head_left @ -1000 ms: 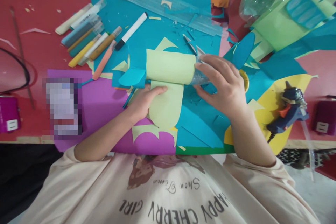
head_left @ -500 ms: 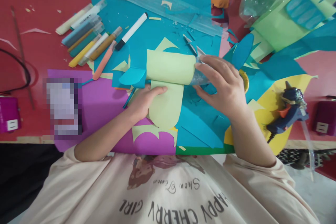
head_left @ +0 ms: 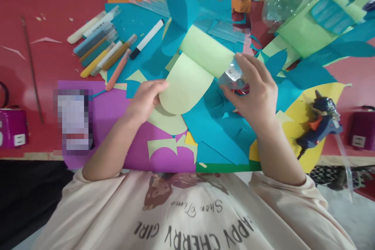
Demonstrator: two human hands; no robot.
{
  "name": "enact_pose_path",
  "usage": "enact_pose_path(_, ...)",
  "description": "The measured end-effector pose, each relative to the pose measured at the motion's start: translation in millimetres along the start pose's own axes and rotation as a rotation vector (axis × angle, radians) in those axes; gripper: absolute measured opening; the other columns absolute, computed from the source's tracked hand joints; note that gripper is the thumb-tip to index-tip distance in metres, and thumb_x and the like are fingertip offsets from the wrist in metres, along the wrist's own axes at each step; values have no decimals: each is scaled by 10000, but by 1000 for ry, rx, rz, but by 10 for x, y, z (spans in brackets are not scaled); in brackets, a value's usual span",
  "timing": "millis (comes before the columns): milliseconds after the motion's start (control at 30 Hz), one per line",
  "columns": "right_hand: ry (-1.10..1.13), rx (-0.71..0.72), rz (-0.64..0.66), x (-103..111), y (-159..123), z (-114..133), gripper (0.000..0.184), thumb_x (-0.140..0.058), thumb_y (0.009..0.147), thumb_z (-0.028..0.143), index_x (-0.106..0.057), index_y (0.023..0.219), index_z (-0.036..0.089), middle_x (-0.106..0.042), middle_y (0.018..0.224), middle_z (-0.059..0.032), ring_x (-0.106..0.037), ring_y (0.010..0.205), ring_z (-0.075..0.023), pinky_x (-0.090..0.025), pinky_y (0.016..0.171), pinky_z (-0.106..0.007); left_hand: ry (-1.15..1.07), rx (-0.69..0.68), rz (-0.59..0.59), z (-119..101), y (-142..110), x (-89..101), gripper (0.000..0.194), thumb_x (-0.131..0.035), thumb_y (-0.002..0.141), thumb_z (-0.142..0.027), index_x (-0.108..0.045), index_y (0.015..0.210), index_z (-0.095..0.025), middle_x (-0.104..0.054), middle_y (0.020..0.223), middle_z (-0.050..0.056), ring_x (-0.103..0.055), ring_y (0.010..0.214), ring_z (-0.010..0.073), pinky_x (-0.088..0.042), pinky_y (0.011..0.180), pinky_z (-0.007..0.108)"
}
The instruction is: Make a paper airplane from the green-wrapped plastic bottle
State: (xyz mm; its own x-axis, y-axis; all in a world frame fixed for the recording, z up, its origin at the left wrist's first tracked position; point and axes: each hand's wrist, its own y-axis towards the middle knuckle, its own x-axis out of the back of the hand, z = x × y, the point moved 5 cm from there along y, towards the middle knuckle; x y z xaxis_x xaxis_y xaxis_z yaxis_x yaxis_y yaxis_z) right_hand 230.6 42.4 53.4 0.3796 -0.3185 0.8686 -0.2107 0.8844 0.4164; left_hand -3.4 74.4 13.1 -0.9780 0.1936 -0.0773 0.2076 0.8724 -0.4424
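Observation:
A clear plastic bottle (head_left: 233, 73) wrapped in pale green paper (head_left: 206, 51) is held up, tilted, over the blue sheets. Its bottom end sits between the thumb and fingers of my right hand (head_left: 254, 90). A rounded pale green paper flap (head_left: 186, 86) hangs from the wrap toward me. My left hand (head_left: 148, 99) pinches this flap at its left edge, with the thumb on top. Blue paper pieces (head_left: 180, 15) stick out at the far end of the bottle and hide that end.
Several markers (head_left: 96, 43) lie at the left, near a phone (head_left: 74, 121) on purple paper (head_left: 102, 109). A glue gun (head_left: 319, 121) rests on yellow paper (head_left: 295, 125) at the right. Another clear bottle (head_left: 288, 4) lies behind, among paper scraps.
The wrapped bottle has turned, its blue-paper end swinging away from me. My left hand has moved from the flap's upper part to its left edge. My right hand still grips the bottom end.

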Motion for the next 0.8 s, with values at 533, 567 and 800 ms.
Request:
enact_pose_path(533,9,-213,53,-103,-13,72,502,-616,878,426,-568,1282,131,-645,1292,-164,-642,1143,-317,-546,944,-464,1332,-150,-49,-323,-17,327,344,-677,652,-162,-388,479,-229,-417,476,-26,-481,527,184,-314,610,306)
enact_pose_path(567,13,-223,64,-98,-17,88,494,-611,879,429,-575,1278,140,-645,1298,-155,-639,1149,-320,-548,938,-466,1355,-145,-59,-324,-14,315,351,-670,652,-161,-374,475,-229,-401,468,-24,-486,523,191,-316,611,311)
enact_pose_path(800,36,-267,316,79,5,98,541,-604,847,293,-546,1381,228,-600,1372,-112,-685,1040,-327,-586,822,-462,1188,-341,-348,-458,-83,468,94,-571,695,-178,-519,619,-196,-566,593,-11,-589,621,163,-372,599,274)
